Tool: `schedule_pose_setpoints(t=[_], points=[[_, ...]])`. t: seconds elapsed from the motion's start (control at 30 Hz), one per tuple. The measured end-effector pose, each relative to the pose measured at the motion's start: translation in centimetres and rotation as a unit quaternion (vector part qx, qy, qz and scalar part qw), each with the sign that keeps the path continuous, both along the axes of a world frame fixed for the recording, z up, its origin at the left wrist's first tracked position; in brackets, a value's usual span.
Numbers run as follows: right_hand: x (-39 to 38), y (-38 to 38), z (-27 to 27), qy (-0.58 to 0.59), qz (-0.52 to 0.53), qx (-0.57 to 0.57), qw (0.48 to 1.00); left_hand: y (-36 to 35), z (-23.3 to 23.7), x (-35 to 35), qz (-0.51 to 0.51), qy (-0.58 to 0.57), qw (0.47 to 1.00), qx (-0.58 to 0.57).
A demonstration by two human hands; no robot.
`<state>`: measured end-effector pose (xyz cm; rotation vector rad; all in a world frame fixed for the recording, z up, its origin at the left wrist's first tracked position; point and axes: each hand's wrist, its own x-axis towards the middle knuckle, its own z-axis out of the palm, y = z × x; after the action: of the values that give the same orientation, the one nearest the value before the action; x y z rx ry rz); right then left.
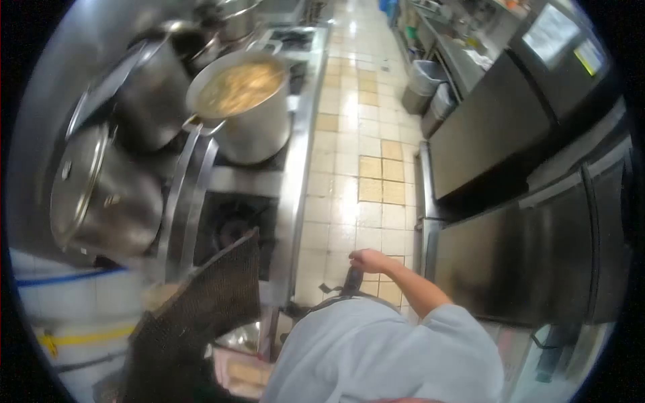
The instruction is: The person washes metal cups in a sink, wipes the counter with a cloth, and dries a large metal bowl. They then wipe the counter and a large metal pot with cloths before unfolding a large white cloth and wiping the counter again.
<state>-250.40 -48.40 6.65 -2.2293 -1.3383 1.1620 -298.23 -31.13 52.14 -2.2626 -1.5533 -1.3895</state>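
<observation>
My right hand (367,260) reaches forward over the tiled floor, past the front of my grey shirt (396,352). Its fingers are curled closed. A dark shape (352,281) shows right beneath it, and I cannot make out what, if anything, is gripped. My left hand is out of view. Ahead on the left, a large metal pot (259,134) full of yellowish-brown food in liquid stands on the stove (295,188). Closer to me is a bare burner (235,225), with a dark mesh-like panel (201,312) slanting up beside it.
More big steel pots (111,195) crowd the stove's left side. Steel refrigerator doors (510,262) line the right, with bins (423,87) farther along. A narrow aisle of light tiles (346,141) runs between. A tray with pale food (245,373) sits low at the left.
</observation>
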Motion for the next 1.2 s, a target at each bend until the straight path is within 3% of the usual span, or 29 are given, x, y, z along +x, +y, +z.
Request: schedule_pose_setpoints(t=[0.1, 0.17, 0.23, 0.27, 0.3, 0.37, 0.4, 0.43, 0.47, 0.5, 0.57, 0.63, 0.7, 0.77, 0.83, 0.93, 0.97, 1.03, 1.07, 1.13, 1.2], points=[[6.4, -4.5, -0.8, 0.001, -0.042, 0.02, 0.999, -0.9, -0.2, 9.1, -0.009, -0.032, 0.999, -0.029], [11.1, -8.6, -1.1, -0.019, -0.066, 0.033, 0.997, -1.7, -1.5, 15.4, -0.048, -0.118, 0.989, -0.076], [15.4, -13.0, -0.8, -0.016, -0.176, 0.046, 0.983, -2.1, -3.0, 22.2, -0.146, -0.193, 0.968, -0.067], [17.2, -15.3, -0.7, -0.036, -0.21, 0.082, 0.974, -2.0, -3.7, 23.8, -0.171, -0.185, 0.961, -0.118], [19.3, -17.7, -1.4, -0.035, -0.217, 0.085, 0.972, 0.5, -5.4, 24.0, -0.179, -0.252, 0.929, -0.202], [22.3, -21.1, -3.3, 0.009, -0.345, 0.102, 0.933, 0.3, -7.8, 27.4, -0.185, -0.163, 0.956, -0.161], [23.5, -21.7, -3.6, 0.009, -0.348, 0.105, 0.931, -0.1, -8.2, 31.0, -0.189, -0.185, 0.949, -0.169], [24.4, -22.2, -3.3, 0.071, -0.42, 0.111, 0.898, -0.2, -8.5, 34.2, -0.194, -0.208, 0.942, -0.18], [25.2, -22.5, -2.8, 0.13, -0.487, 0.114, 0.856, 0.2, -8.6, 36.9, -0.264, -0.195, 0.925, -0.192], [26.0, -22.6, -2.6, 0.128, -0.49, 0.111, 0.855, 0.5, -9.4, 39.9, -0.263, -0.242, 0.905, -0.23], [27.1, -21.5, -2.2, 0.118, -0.518, 0.139, 0.836, 2.3, -10.9, 45.2, -0.286, -0.18, 0.902, -0.269], [29.1, -20.0, -0.9, 0.101, -0.53, 0.126, 0.832, 3.5, -12.1, 51.9, -0.329, -0.173, 0.876, -0.308], [31.0, -19.0, 0.1, -0.082, -0.468, 0.168, 0.864, 5.0, -12.8, 58.8, -0.356, -0.186, 0.849, -0.345], [33.4, -18.4, 1.4, -0.107, -0.498, 0.146, 0.848, 7.7, -13.8, 64.8, -0.424, -0.183, 0.804, -0.373], [36.0, -19.3, 1.6, -0.031, -0.645, 0.151, 0.749, 10.5, -14.2, 70.7, -0.457, -0.138, 0.794, -0.377], [38.9, -21.5, 2.6, -0.202, -0.608, 0.176, 0.747, 13.6, -13.3, 79.0, -0.533, -0.093, 0.78, -0.314], [39.2, -19.9, 6.7, -0.152, -0.659, 0.17, 0.717, 14.3, -12.9, 81.3, -0.551, -0.083, 0.773, -0.305], [40.4, -21.2, 6.1, -0.253, -0.62, 0.193, 0.718, 15.8, -13.1, 86.0, -0.569, -0.088, 0.761, -0.299], [40.7, -21.2, 5.8, -0.252, -0.626, 0.195, 0.712, 16.5, -13.4, 88.3, -0.58, -0.098, 0.754, -0.293], [40.9, -21.5, 4.5, -0.048, -0.754, 0.188, 0.628, 17.9, -14.0, 92.6, -0.586, -0.093, 0.745, -0.306], [40.8, -20.1, 3.6, 0.0, -0.767, 0.145, 0.625, 18.8, -14.3, 96.9, -0.593, -0.088, 0.737, -0.312]])
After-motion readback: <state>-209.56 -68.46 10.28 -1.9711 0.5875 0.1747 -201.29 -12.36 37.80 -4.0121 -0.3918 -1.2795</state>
